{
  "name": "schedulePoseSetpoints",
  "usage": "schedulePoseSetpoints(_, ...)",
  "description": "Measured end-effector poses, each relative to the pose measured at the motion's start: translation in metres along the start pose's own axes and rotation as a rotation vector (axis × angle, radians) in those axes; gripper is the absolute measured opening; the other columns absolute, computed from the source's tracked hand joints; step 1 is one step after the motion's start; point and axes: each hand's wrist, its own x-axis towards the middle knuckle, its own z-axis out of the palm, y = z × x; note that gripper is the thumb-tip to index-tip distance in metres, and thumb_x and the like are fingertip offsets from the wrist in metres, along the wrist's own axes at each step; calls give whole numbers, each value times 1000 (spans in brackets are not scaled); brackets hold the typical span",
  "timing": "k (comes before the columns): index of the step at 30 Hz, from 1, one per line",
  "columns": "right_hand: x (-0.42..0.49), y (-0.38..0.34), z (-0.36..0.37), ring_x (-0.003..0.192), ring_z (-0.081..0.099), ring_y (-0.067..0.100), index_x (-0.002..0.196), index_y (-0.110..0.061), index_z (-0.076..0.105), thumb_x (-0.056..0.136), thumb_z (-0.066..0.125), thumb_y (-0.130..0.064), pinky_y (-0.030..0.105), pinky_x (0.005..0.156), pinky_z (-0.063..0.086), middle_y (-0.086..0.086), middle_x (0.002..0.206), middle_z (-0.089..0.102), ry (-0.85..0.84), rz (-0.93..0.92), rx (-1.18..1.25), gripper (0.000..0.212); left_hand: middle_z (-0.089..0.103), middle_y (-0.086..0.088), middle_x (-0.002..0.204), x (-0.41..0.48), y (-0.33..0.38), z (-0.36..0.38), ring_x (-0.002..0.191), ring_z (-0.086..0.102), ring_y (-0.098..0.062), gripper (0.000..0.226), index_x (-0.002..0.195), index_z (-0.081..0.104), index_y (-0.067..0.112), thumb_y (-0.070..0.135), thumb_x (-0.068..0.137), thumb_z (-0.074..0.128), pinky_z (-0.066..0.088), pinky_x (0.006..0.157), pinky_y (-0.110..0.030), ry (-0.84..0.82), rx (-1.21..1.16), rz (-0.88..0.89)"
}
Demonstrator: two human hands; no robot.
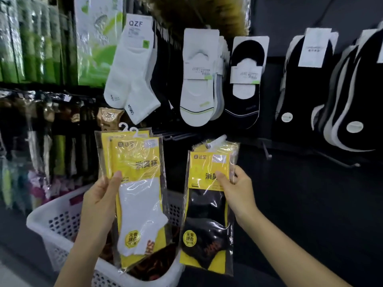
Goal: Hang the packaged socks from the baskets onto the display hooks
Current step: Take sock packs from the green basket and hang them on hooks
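Holding two bunches of packed socks, I stand in front of a dark display wall (300, 204). My left hand (99, 195) grips a few packs of white socks (141, 193), with the thumb pressed on the front and the fingers curled behind, so the hand is clamped on them. These packs are yellow with clear plastic, tilted a little, and their small white hangers (125, 127) at the top are free in the air, not on any hook. My right hand (236, 187) pinches the packs of black socks (207, 214) at their right edge, thumb in front. The top of these packs is at the white tip of a hook (218, 140); I cannot tell if they sit fully on it. Another hook (267, 152) to the right is bare. Below my left arm stands a white basket (51, 224) with holes in its wall, and inside it lie more dark packs (153, 264) with orange print. Above, on the wall, hang white ankle socks (132, 69), white low socks (196, 79), black low socks (246, 79) and more black socks (300, 83) further right. Green boxes (31, 38) fill the shelf at the upper left.
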Motion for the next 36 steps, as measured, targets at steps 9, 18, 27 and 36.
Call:
schedulePoseSetpoints(9,38,31,5,105,65,15,109,-15,65,91,63,-23,36,96,51,0,107,70,151,42,-60,20,46,-2,58,-9,3,16,50,43,-8,46,68,43,-1,37,92,51,37,47,-9,8,-26,19)
schedulePoseSetpoints(18,30,43,-25,98,62,17,106,-15,58,84,71,-22,28,81,52,2,107,62,308,105,-157,26,34,5,53,-21,3,36,50,34,-8,39,57,41,23,41,90,53,32,52,-16,-80,-103,-37)
schedulePoseSetpoints(27,-40,-5,-4,84,70,13,104,-14,65,82,54,-46,20,70,56,4,94,73,-119,75,189,41,73,-3,83,-39,3,70,72,69,-22,33,86,70,9,40,76,66,54,56,-24,-230,-307,-153)
schedulePoseSetpoints(36,-46,-7,-12,90,72,14,108,-16,67,91,58,-23,18,65,56,0,99,75,-68,106,327,20,76,10,82,-46,12,81,77,70,0,34,87,71,18,48,75,60,50,66,-14,-206,-211,-228)
